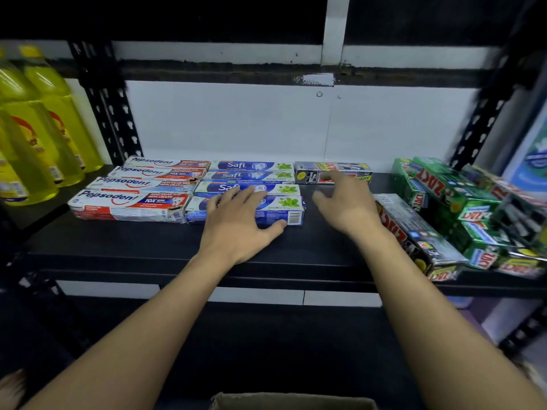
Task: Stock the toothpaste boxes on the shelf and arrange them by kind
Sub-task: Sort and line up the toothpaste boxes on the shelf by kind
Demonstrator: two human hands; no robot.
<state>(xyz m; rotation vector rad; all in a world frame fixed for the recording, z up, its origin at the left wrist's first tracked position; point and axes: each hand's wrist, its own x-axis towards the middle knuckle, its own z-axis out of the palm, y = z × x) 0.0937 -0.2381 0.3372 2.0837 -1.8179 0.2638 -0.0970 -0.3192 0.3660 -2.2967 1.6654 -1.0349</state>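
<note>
Toothpaste boxes (pixel 165 187) in rows, black metal shelf (pixel 148 241), white back panel (pixel 236 122)

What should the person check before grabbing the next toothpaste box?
1. Pepsodent boxes grouped together: ok.
2. Safi boxes grouped beside them: ok.
3. Left hand free: not ok, it rests flat on the front Safi box.
4. Right hand empty: ok, it holds nothing.
5. Room on the shelf in front of the lone Zact box: ok.
6. Zact pile sorted by kind: not ok, green and silver boxes lie mixed and tilted.
</note>
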